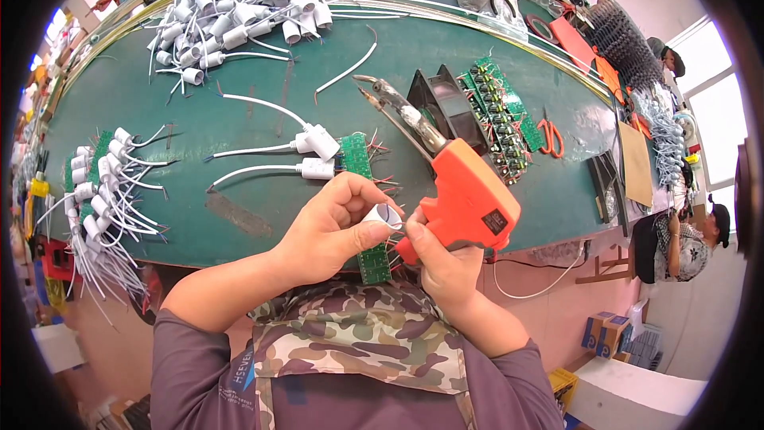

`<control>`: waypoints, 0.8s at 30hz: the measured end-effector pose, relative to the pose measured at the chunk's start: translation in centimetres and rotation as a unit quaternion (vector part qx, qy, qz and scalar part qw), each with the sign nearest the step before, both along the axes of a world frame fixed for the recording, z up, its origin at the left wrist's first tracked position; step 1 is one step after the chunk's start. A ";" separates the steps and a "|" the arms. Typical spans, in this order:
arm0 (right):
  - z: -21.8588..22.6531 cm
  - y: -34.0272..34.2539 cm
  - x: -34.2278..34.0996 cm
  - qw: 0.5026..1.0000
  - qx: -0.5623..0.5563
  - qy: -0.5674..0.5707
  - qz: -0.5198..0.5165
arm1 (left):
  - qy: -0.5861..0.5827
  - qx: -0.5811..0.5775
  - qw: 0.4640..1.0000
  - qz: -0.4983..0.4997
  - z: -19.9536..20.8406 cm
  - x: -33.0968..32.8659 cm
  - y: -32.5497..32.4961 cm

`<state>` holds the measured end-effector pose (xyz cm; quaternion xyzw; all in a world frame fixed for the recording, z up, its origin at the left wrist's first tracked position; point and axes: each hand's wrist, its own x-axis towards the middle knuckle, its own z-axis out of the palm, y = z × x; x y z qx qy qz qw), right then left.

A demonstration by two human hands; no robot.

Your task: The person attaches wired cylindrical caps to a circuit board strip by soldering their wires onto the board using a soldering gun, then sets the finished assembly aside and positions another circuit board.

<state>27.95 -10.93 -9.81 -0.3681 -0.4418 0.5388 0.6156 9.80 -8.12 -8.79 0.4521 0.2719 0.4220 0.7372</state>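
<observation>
My left hand (326,231) is closed around a short white cylindrical housing (382,216), its open end turned toward my right hand. My right hand (447,267) grips an orange-red soldering gun (471,195) by the handle, with its metal tip pointing up and to the left, away from the housing. My right thumb and forefinger come close to the housing's mouth, where thin wires show. Beneath both hands runs a green circuit-board strip (374,266) with short wires along its right side. White housings with cables (318,143) lie against the strip's upper left.
A large pile of cabled white housings (239,16) lies at the back left, and another bunch (107,191) at the left edge. Right of the gun are a black fan (447,103), populated circuit boards (500,115) and orange-handled scissors (550,137). Other people sit around the table.
</observation>
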 end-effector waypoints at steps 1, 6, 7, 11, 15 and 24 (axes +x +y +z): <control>-0.2 -0.2 -0.2 1.000 0.009 0.023 -0.008 | 0.000 -0.001 1.000 0.000 -0.1 0.0 -0.1; -0.2 -0.4 0.2 1.000 -0.007 0.003 0.000 | 0.001 -0.001 1.000 -0.011 0.1 -1.2 0.1; -0.2 -0.4 0.5 1.000 -0.020 0.000 -0.007 | 0.024 0.002 1.000 -0.002 0.4 -1.8 0.5; 0.1 -1.2 2.0 0.999 0.014 -0.030 -0.025 | 0.143 0.012 0.990 0.002 1.4 -4.7 1.6; 0.0 -2.2 4.4 0.989 0.061 -0.131 0.005 | 0.348 0.204 0.915 0.014 2.8 -6.5 2.0; 0.2 -3.3 5.9 0.988 0.007 -0.154 0.033 | 0.464 0.332 0.817 0.085 -2.1 -5.2 2.1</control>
